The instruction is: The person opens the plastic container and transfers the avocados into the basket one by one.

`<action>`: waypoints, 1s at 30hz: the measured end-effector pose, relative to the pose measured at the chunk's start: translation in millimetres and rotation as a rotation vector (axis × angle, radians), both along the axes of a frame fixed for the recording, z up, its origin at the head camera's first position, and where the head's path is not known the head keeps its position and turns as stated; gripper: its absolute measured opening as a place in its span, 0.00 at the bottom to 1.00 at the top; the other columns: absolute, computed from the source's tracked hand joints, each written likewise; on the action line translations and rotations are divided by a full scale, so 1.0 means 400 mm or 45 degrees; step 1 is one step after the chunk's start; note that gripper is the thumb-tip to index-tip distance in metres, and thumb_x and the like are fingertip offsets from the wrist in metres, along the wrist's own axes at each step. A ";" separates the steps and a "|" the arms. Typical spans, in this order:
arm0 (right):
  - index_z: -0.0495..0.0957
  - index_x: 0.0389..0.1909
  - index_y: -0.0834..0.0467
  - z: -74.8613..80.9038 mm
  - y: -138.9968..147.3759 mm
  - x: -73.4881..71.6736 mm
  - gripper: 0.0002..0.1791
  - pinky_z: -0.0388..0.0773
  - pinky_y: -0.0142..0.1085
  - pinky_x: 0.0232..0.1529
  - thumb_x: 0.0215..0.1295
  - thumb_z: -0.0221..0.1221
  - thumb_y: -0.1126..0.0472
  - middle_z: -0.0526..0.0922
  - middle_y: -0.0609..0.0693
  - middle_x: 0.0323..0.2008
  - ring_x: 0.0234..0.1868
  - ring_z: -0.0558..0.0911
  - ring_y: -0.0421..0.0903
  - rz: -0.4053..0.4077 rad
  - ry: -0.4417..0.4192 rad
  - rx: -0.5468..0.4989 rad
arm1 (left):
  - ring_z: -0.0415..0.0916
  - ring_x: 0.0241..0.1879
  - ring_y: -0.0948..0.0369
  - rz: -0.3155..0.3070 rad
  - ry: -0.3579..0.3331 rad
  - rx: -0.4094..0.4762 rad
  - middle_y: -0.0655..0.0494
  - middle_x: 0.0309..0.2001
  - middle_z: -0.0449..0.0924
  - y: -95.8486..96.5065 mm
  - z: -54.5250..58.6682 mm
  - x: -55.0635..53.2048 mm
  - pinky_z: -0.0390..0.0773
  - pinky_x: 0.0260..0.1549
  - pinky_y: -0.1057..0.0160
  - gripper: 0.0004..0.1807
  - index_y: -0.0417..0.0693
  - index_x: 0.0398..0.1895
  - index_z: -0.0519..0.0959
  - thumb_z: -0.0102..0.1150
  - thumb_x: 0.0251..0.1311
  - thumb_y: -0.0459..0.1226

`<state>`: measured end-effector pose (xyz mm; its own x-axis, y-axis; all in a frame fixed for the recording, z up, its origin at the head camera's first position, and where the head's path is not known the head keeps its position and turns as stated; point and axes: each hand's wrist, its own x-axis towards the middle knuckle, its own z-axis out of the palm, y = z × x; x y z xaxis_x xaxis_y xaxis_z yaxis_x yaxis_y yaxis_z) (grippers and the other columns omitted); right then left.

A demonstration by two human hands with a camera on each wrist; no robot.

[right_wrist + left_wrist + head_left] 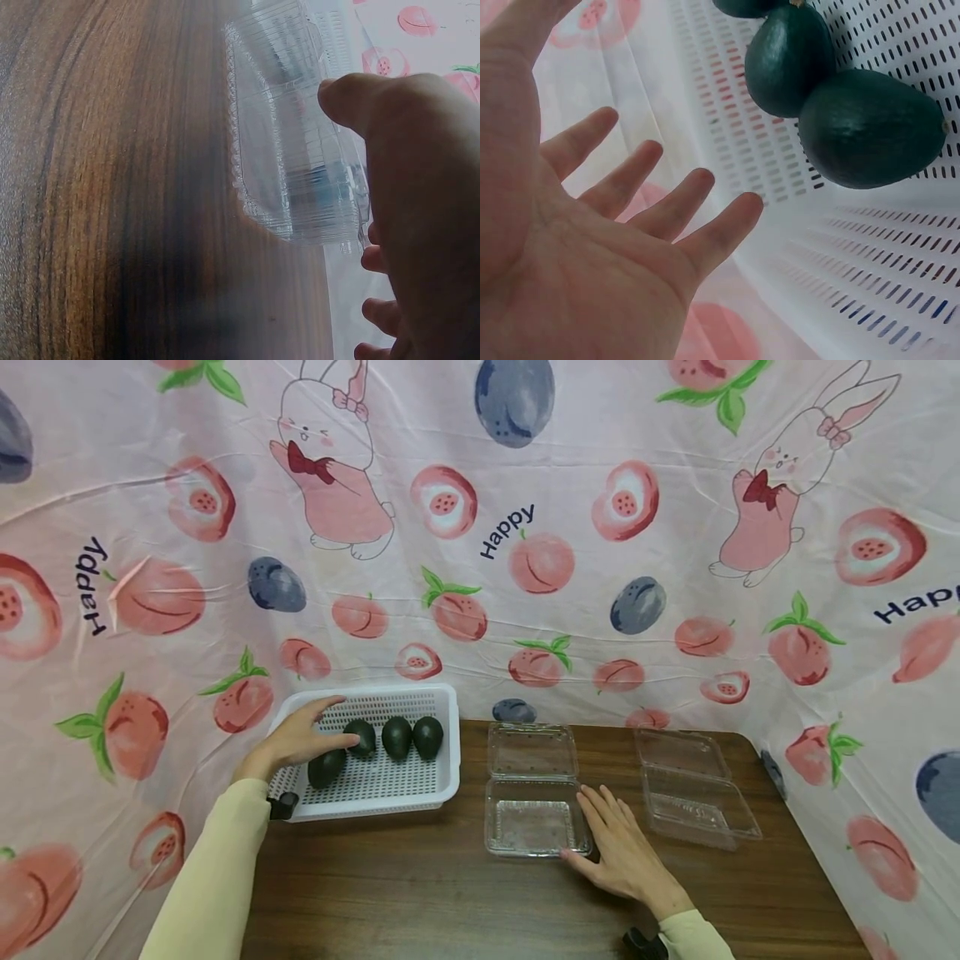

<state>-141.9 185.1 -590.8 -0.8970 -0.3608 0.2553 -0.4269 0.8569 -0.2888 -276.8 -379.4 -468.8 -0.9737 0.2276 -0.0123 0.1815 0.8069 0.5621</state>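
Observation:
Several dark green avocados (pixel 397 738) lie in a white perforated plastic basket (pixel 452 752) at the left of the table. Over the basket's left part is my left hand (pixel 296 737), thumb and fingers spread, holding nothing. Its thumb overlaps one avocado in the head view; the left wrist view shows the palm and straight fingers beside the avocados (pixel 870 131). An opened clear plastic clamshell box (pixel 534 827) stands at the middle, its lid laid back. My right hand (pixel 622 852) rests at its right side, fingers extended, thumb at the near right corner (pixel 330 94).
A second clear clamshell box (pixel 690 814), also opened, stands to the right of my right hand. The brown wooden table (pixel 390 885) backs onto a cloth (pixel 570 635) printed with fruit and rabbits, which also hangs at both sides.

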 end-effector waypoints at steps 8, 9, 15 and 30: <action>0.67 0.85 0.66 -0.008 0.002 0.002 0.54 0.65 0.73 0.83 0.74 0.69 0.33 0.69 0.64 0.86 0.87 0.66 0.72 0.019 0.046 -0.003 | 0.57 0.87 0.31 -0.046 0.160 0.011 0.32 0.87 0.61 0.044 0.007 0.041 0.61 0.82 0.22 0.55 0.45 0.89 0.63 0.78 0.68 0.58; 0.67 0.85 0.66 -0.009 0.002 0.002 0.54 0.65 0.73 0.82 0.74 0.69 0.33 0.69 0.64 0.86 0.87 0.66 0.72 0.021 0.050 -0.005 | 0.57 0.87 0.31 -0.052 0.182 0.007 0.32 0.87 0.62 0.051 0.008 0.047 0.61 0.82 0.22 0.55 0.45 0.89 0.63 0.78 0.68 0.58; 0.67 0.85 0.66 -0.005 0.004 0.002 0.53 0.65 0.74 0.82 0.74 0.69 0.33 0.69 0.64 0.86 0.87 0.66 0.72 0.031 0.053 -0.019 | 0.60 0.86 0.32 -0.070 0.298 -0.028 0.35 0.87 0.63 0.094 0.009 0.075 0.63 0.81 0.22 0.55 0.50 0.90 0.64 0.79 0.67 0.58; 0.67 0.85 0.65 -0.004 0.004 -0.002 0.53 0.65 0.73 0.82 0.74 0.69 0.33 0.69 0.64 0.86 0.87 0.66 0.72 0.025 0.054 -0.008 | 0.63 0.86 0.33 -0.158 0.379 -0.048 0.37 0.88 0.61 0.207 -0.015 0.146 0.70 0.78 0.23 0.56 0.49 0.90 0.63 0.81 0.65 0.58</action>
<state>-142.8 186.8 -592.3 -0.8782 -0.3763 0.2951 -0.4553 0.8468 -0.2752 -218.6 -296.7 -474.9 -0.9007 0.3495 0.2581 0.4317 0.7874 0.4401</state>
